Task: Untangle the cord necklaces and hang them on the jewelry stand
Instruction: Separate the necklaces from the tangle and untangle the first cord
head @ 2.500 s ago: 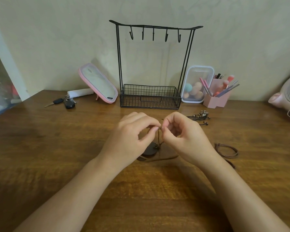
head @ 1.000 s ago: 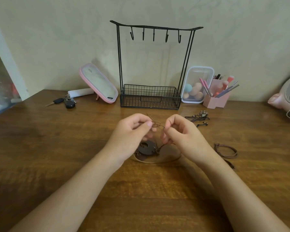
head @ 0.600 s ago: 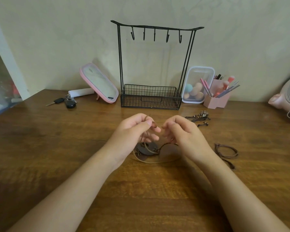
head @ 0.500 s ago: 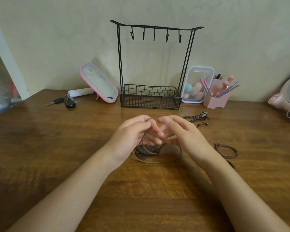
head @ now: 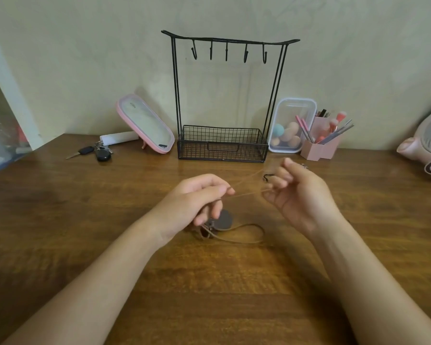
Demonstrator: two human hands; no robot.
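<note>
Evidently the left hand (head: 194, 202) pinches the cord (head: 249, 187) between thumb and forefinger, while the right hand (head: 301, 195) curls its fingers (head: 275, 181) round the far part. The hands are held apart, probably to draw the cord taut and tease the tangle open. Two blurred strands span the gap. Beneath the left hand, one dark disc pendant (head: 224, 218) and one slack loop (head: 249, 234) lie on the table (head: 85, 220). Behind, the jewelry stand (head: 176, 95) shows five hooks (head: 226, 52), all bare: nothing is hung yet.
</note>
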